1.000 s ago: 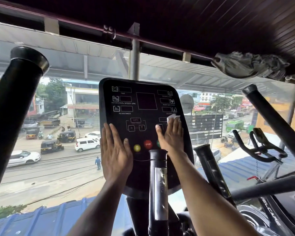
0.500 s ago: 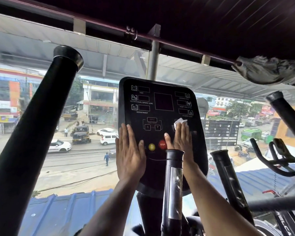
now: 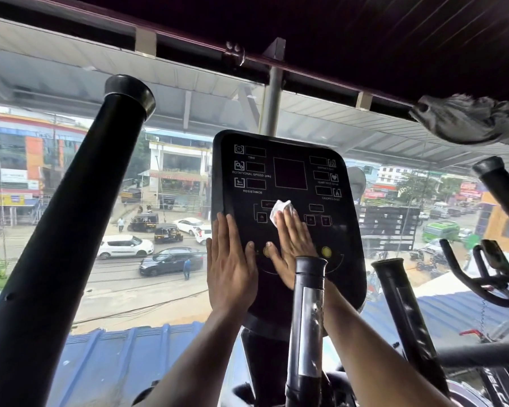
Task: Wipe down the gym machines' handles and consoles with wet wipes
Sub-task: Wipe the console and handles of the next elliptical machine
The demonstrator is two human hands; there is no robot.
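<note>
Wet wipe (image 3: 280, 211): I am pressing it flat against the console face, near the middle, just above the row of arrow keys; only a crumpled white corner is showing past my fingertips.
How it handles: I am judging it light, limp and damp, so it is likely bunching and sliding under the palm rather than keeping any shape; pinning it with the whole flat of the fingers seems the surest hold.
Right hand (image 3: 293, 245): I am keeping the fingers straight and together, spread flat on the wipe, curling round nothing.
Left hand (image 3: 229, 268): I am laying it open and flat along the console's left edge, fingers pointing up, holding nothing; I take it to be steadying the panel.
Console (image 3: 288, 171): it is standing upright on its post, a smooth, stiff black panel with dark display windows in the upper half and yellow buttons (image 3: 326, 252) low down; I am guessing the keys are giving slightly under pressure.
In the way: a grey-and-black handle (image 3: 309, 295) is rising just in front of my right wrist, crowding the console's lower edge.
Further out: a thick black handlebar (image 3: 71, 230) is slanting up on the left, a slimmer black grip (image 3: 394, 292) is standing right of the console, and a grey cloth (image 3: 470, 118) is hanging from the beam at upper right.
Beyond: a window is showing a street with cars.
</note>
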